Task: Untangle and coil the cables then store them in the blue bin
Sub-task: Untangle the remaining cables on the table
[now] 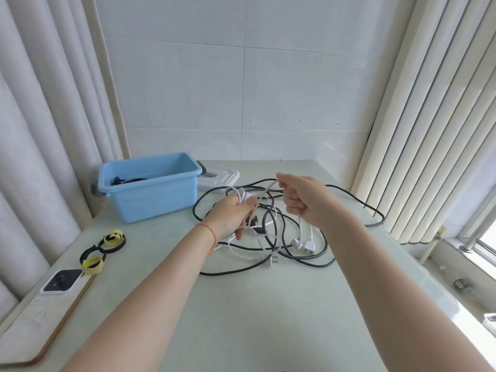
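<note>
pale table [268, 304], one blue bin [150, 186], two hands – left hand [230, 218], right hand [303, 200] – both gripping one white cable [265, 190]

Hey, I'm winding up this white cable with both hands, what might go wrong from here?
1. The white cable between your left hand and right hand runs over the loose black cables; pulling may drag them along or tighten the tangle.
2. The white plugs dangling under your right hand could snag a black loop.
3. The black cable nearest the table's right edge might slip off.
</note>
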Demonstrator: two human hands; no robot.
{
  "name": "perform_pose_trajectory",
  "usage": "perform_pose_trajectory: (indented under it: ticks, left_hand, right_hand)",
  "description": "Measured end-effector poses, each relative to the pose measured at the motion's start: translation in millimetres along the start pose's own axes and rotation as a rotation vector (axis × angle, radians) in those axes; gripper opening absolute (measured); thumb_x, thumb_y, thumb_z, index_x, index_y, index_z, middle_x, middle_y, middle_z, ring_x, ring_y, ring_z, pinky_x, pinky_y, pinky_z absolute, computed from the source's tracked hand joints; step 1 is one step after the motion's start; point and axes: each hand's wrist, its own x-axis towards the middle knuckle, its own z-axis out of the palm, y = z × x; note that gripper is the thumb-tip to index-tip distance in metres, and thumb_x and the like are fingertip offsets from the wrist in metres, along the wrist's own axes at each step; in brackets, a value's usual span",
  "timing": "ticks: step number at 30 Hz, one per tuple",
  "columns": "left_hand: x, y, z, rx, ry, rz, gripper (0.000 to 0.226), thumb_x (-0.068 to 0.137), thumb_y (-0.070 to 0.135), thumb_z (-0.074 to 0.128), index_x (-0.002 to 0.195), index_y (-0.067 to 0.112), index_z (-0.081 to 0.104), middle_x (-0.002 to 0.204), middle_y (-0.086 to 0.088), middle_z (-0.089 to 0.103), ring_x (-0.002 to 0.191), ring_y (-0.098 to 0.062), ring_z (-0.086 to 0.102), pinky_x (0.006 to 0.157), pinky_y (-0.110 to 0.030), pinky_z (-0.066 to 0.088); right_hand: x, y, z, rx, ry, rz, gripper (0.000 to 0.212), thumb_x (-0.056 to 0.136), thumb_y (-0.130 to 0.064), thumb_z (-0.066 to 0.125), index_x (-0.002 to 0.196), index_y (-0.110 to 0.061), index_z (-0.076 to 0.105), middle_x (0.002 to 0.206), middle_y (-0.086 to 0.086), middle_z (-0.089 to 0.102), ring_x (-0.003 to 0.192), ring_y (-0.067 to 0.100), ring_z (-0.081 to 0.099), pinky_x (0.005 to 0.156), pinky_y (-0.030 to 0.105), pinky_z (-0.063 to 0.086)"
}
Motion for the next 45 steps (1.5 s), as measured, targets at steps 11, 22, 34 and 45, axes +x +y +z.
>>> perform_pose_trajectory:
  ticks: [11,22,34,45]
  left_hand:
    - [-9,-2,-4,-0.522,-0.204,-0.171,0.051,0.095,0.054,0.052,0.062,0.017,0.039,0.046,0.003,0.024,0.035,-0.012,0.023,0.062,-0.034,0.055]
    - [3,7,8,-0.755,-0.164,-0.166,0.041,0.100,0.044,0.049,0.070,0.017,0.040,0.041,0.005,0.027,0.035,-0.012,0.027,0.047,-0.023,0.040]
    - [-12,-8,-8,-0.326,-0.639,-0.112,0.046,0.093,0.049,0.056,0.060,0.023,0.039,0.042,0.005,0.021,0.033,-0.010,0.023,0.051,-0.028,0.048]
    - [-10,-9,-22,-0.944,-0.687,-0.137,0.057,0.097,0.057,0.033,0.056,0.018,0.043,0.037,0.007,0.015,0.033,-0.010,0.017,0.050,-0.026,0.042]
  right_hand:
    - [12,-23,-69,-1.007,1.035,-0.230,0.024,0.097,-0.015,0.041,0.109,-0.007,0.060,0.111,0.013,0.054,0.098,0.030,0.049,0.084,0.038,0.035]
    - [-14,-1,10,-0.720,-0.232,-0.052,0.019,0.096,-0.024,0.061,0.110,-0.011,0.061,0.065,0.004,0.062,0.049,0.021,0.057,0.056,0.033,0.053]
    - [9,-2,-37,-0.588,-0.173,-0.014,0.008,0.090,-0.004,0.067,0.097,-0.005,0.063,0.062,-0.001,0.040,0.047,0.009,0.029,0.043,0.019,0.023]
    - [4,2,-47,-0.616,-0.643,0.001,0.022,0.099,-0.023,0.052,0.091,-0.016,0.071,0.092,0.003,0.071,0.087,0.016,0.063,0.084,0.028,0.048]
